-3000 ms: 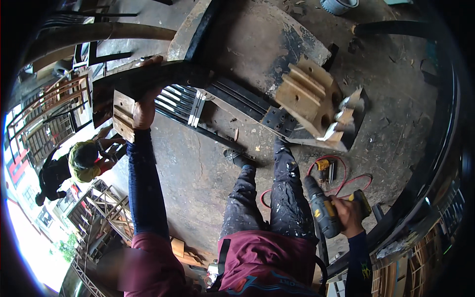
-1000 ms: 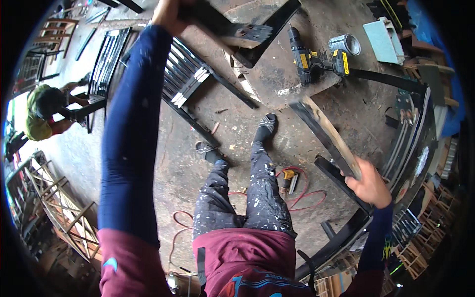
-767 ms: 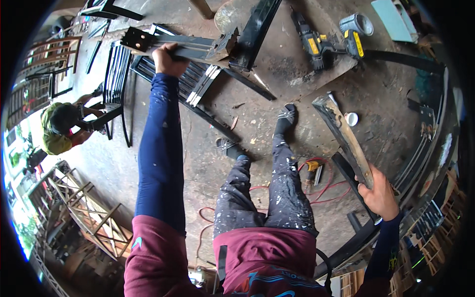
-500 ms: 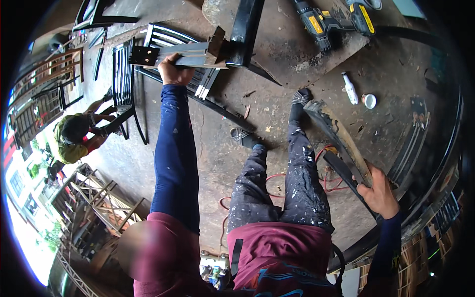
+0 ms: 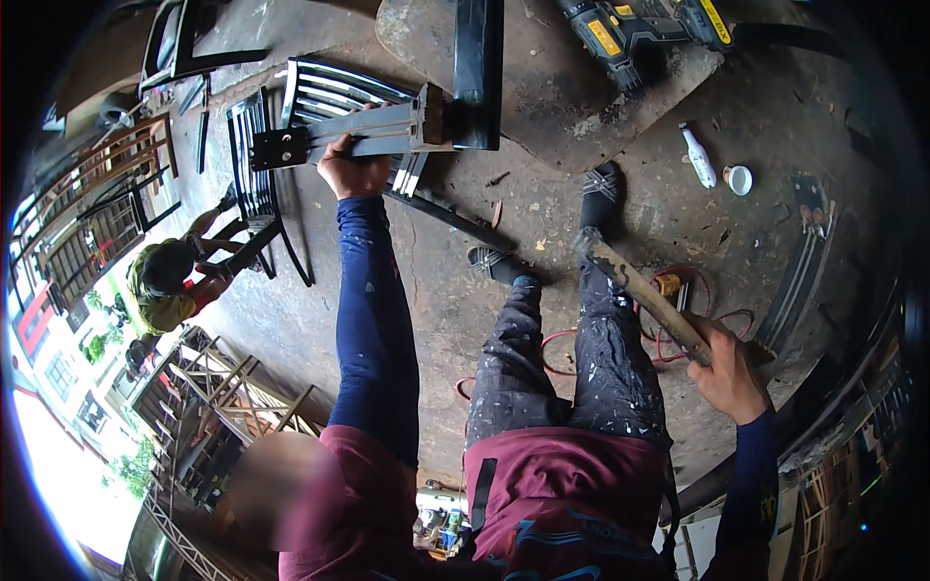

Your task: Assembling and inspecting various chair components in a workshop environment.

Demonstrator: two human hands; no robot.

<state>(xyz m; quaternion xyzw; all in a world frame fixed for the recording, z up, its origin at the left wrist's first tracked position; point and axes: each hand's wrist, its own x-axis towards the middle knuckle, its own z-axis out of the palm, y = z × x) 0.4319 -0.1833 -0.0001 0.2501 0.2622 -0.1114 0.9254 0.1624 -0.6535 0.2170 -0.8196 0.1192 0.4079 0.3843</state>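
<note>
A dark slotted wooden piece [image 5: 387, 122] is gripped at the upper left of centre by the left hand [image 5: 354, 176], its fingers curled around one edge. A worn wooden strip [image 5: 651, 296] is held at the right of centre, its lower end closed in the right hand [image 5: 728, 373]. A drill [image 5: 603, 41] is seen at the top right — a white bottle [image 5: 697, 157] and a small cup [image 5: 738, 180] are strewn below.

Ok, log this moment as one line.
left hand: gripping grooved dark beam; right hand: gripping wooden bar; cordless drill: lying on worn board; white bottle: beside open cup
</note>
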